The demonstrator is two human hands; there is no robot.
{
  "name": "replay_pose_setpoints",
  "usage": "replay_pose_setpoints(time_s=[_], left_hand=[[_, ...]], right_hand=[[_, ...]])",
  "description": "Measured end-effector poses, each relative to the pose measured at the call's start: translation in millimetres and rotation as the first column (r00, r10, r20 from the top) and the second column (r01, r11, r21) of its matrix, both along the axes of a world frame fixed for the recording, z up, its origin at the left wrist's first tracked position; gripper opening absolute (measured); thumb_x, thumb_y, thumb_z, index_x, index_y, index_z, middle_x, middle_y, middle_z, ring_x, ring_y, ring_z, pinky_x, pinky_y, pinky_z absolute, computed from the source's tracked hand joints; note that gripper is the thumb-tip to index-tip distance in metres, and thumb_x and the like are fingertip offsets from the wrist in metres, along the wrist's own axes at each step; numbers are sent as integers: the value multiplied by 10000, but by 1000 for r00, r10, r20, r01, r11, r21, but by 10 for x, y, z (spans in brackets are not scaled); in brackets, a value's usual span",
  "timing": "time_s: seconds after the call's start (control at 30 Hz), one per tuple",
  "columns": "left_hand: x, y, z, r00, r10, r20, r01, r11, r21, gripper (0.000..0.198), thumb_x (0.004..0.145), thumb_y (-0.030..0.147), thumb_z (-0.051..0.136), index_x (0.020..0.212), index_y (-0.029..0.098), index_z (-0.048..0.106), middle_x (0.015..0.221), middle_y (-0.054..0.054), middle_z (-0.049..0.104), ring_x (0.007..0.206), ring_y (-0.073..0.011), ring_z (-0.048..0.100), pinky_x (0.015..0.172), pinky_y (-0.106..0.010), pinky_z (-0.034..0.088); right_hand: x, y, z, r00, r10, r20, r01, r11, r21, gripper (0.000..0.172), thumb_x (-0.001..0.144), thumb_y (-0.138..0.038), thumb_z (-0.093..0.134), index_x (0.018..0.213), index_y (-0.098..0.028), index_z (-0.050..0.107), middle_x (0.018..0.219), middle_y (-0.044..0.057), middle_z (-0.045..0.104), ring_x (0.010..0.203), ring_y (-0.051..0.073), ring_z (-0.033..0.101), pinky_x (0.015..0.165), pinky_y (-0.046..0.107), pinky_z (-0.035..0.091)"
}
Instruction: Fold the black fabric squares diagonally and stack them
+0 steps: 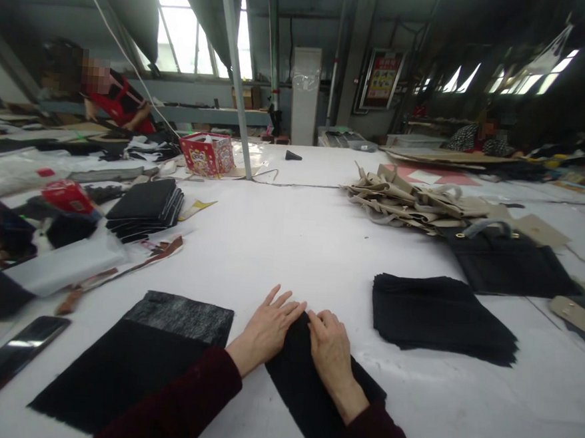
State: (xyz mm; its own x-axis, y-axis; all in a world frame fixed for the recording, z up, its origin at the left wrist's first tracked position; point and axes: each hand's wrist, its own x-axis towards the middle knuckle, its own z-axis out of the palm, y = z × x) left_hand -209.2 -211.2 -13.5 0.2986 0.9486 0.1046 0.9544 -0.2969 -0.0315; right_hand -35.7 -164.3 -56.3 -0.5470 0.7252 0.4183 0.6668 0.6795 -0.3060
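A narrow black fabric piece (305,387) lies on the white table (290,245) right in front of me. My left hand (269,327) rests flat at its far left corner with fingers spread. My right hand (328,345) presses on the far end of the same piece, fingers curled down onto the cloth. A larger black fabric sheet (132,361) with a grey fuzzy far end lies to the left. To the right sits a stack of black fabric squares (440,316).
A phone (7,359) lies at the near left edge. Black folded pieces (145,209), a red box (207,153) and clutter fill the left. Beige bag parts (414,201) and a black bag (510,261) lie at right. Other people work at far tables.
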Motion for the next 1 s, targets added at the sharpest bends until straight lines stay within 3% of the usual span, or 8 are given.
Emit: replay_pose_setpoints(time_s=[0.23, 0.47, 0.83, 1.0], left_hand=[[45, 12, -1, 1000, 11, 1, -11, 999, 30, 549, 869, 133, 470, 1409, 228, 427, 1213, -48, 614, 1300, -224, 427, 1185, -471, 128], [73, -11, 1, 1000, -9, -7, 9, 999, 36, 456, 911, 169, 465, 1362, 241, 469, 1253, -36, 576, 1303, -206, 409, 1193, -461, 124], [-16, 157, 115, 977, -170, -132, 172, 985, 4, 474, 861, 171, 489, 1334, 149, 489, 1246, -90, 581, 1257, -222, 435, 1195, -426, 113], [63, 113, 46, 988, -106, -110, 108, 994, 13, 540, 845, 168, 487, 1382, 145, 432, 1250, -89, 572, 1235, -222, 450, 1184, -410, 134]], right_hand=[[93, -27, -59, 999, 15, -30, -13, 998, 62, 283, 951, -108, 443, 1146, -191, 630, 866, 44, 543, 842, 180, 491, 740, 289, 354], [137, -58, -73, 1000, 23, -10, -22, 998, 58, 278, 928, -79, 463, 1116, -188, 636, 866, 44, 538, 844, 187, 474, 749, 297, 348], [78, 15, -66, 1000, 0, 0, 0, 994, 110, 253, 921, -88, 478, 1082, -196, 642, 840, 42, 534, 821, 186, 471, 713, 293, 335], [115, 2, -75, 1000, 12, -1, -12, 997, 73, 283, 925, -73, 458, 1119, -191, 628, 864, 45, 533, 831, 186, 466, 731, 295, 337]])
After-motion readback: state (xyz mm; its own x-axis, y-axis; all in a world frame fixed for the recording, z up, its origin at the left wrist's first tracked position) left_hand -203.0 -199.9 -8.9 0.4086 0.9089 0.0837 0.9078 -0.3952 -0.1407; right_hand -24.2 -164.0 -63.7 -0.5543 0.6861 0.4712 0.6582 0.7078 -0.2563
